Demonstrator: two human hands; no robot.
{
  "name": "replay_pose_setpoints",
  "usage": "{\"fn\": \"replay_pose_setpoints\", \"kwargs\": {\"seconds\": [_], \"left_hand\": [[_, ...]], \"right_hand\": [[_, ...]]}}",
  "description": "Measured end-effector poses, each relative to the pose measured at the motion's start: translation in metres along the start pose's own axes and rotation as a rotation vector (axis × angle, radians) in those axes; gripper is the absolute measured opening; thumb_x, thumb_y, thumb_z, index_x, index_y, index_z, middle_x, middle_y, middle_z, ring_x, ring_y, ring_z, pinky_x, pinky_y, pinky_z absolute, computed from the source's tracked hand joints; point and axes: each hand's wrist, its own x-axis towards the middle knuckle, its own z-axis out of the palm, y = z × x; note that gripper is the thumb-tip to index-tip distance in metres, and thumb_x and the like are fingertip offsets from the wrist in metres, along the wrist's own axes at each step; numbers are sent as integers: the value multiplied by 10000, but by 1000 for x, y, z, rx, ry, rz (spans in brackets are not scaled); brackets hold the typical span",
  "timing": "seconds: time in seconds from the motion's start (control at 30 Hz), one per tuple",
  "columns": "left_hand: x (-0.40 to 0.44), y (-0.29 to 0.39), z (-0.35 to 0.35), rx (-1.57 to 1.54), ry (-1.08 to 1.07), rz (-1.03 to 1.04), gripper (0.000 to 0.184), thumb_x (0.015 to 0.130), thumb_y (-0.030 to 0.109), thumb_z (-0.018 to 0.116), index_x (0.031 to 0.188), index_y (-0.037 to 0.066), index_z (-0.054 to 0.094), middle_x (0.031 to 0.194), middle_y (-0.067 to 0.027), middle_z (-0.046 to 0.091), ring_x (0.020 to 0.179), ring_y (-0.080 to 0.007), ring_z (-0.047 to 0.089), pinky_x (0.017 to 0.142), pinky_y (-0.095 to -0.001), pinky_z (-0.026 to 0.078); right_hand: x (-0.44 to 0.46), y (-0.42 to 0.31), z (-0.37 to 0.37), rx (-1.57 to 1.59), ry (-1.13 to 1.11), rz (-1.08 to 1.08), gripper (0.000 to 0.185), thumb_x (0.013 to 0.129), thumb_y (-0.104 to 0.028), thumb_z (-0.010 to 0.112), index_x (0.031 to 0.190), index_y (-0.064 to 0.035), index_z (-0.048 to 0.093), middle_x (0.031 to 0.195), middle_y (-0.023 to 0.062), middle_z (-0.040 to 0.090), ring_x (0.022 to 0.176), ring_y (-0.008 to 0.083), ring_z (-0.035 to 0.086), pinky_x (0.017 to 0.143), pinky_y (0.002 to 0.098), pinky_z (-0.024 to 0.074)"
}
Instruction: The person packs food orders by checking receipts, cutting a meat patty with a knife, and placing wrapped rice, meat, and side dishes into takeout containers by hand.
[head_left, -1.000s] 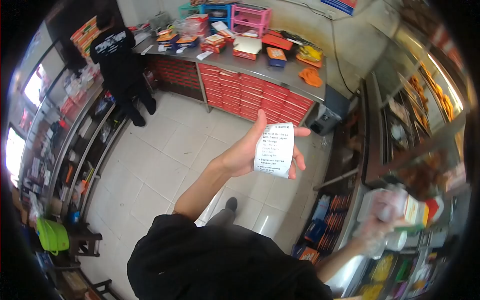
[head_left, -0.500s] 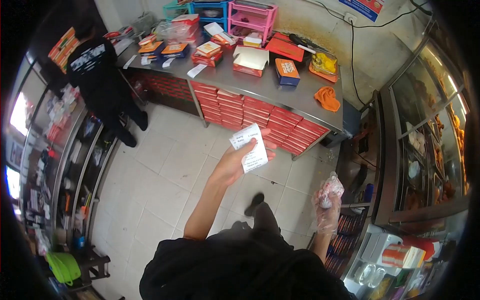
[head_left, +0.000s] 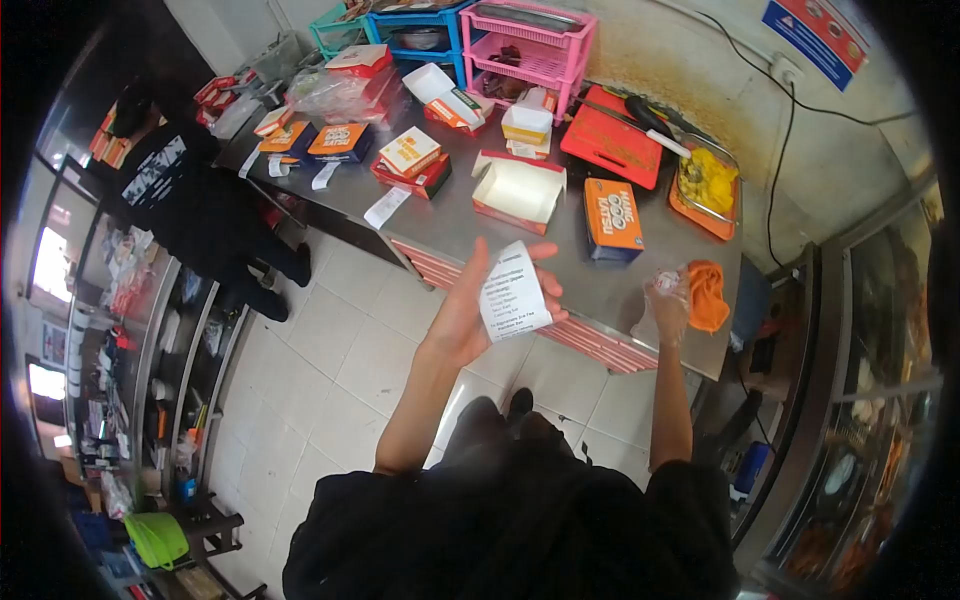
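My left hand [head_left: 462, 312] holds a printed paper receipt [head_left: 515, 292] across the palm, its fingers spread behind the paper and the thumb raised. Over the steel counter's right front corner is my right hand [head_left: 672, 318], in a clear plastic glove. Its fingers are closed around a small plastic-wrapped bundle [head_left: 667, 284], white with reddish marks; the contents cannot be made out. Just right of that hand lies an orange cloth [head_left: 707, 296]. Nearby on the counter are an open red-and-white box [head_left: 516, 194] and an orange-and-blue box [head_left: 612, 222].
A red cutting board [head_left: 608, 140] with a knife sits near a metal tray of yellow food [head_left: 706, 180]. Further left stand more boxes [head_left: 410, 152] and slips of paper [head_left: 386, 208]. A glass display case [head_left: 850, 480] flanks the right; a person in black [head_left: 195, 205] stands left.
The view has moved nearer the counter. My right hand has swung from beside the display case to over the counter by the cloth. The receipt stays in my left hand, its thumb now lifted off.
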Motion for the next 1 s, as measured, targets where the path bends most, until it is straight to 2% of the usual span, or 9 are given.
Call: {"fn": "replay_pose_setpoints", "kwargs": {"seconds": [0.13,0.2,0.27,0.37,0.47,0.57,0.63,0.83,1.0], "left_hand": [[40,18,-43,51,100,67,580,938,444,308,1258,-35,375,870,-110,542,865,-228,572,880,-449,449],[72,4,-82,165,282,53,508,931,387,369,1230,-22,412,855,-78,527,856,-194,558,866,-417,454],[102,-17,-123,287,454,27,438,925,330,431,1203,-8,450,839,-46,513,847,-161,543,851,-385,458],[160,-60,-166,611,382,-272,396,891,324,501,1154,28,509,946,-7,522,848,-99,500,807,-286,428],[228,-111,-192,653,433,-351,458,868,384,515,1163,33,515,1018,-26,538,885,-127,503,800,-280,413],[292,-161,-213,636,597,-361,568,833,455,534,1193,16,499,1096,-70,546,986,-179,502,828,-301,402],[312,-170,-208,645,687,-410,637,813,497,544,1215,6,484,1140,-94,540,1052,-205,490,849,-313,394],[317,-172,-208,999,466,127,519,805,421,602,1049,-30,523,953,-184,599,902,-285,582,786,-355,436],[321,-153,-189,1028,139,-313,357,848,287,560,1015,-28,540,919,-180,598,850,-277,601,715,-328,467]], "right_hand": [[56,11,48,-705,-150,17,470,704,-222,671,1084,-9,495,920,112,621,785,235,613,697,309,492],[68,0,77,531,41,-14,598,736,-418,597,1169,-15,506,923,146,617,914,255,585,802,388,473],[82,-72,94,-557,-57,-220,589,771,-467,543,1172,-36,529,920,134,611,917,259,577,852,411,442],[94,-24,160,-651,-244,-300,531,820,-450,490,1195,-76,524,974,124,609,930,273,575,914,421,388],[93,-36,178,-984,216,-333,489,753,-379,544,1108,-43,525,980,135,621,896,306,579,821,355,427],[117,-89,122,-975,-126,-406,379,804,-333,503,1046,-55,590,1033,146,614,916,298,578,794,326,433],[151,-119,83,-32,-773,450,267,820,-219,488,959,-45,636,1087,140,600,910,285,575,770,308,435],[146,-59,13,311,-713,315,288,818,-164,506,1046,-25,615,916,160,647,830,305,623,747,347,470],[142,-93,-11,156,-360,258,298,817,-178,544,1044,2,612,987,118,613,908,189,580,758,303,458]]}}
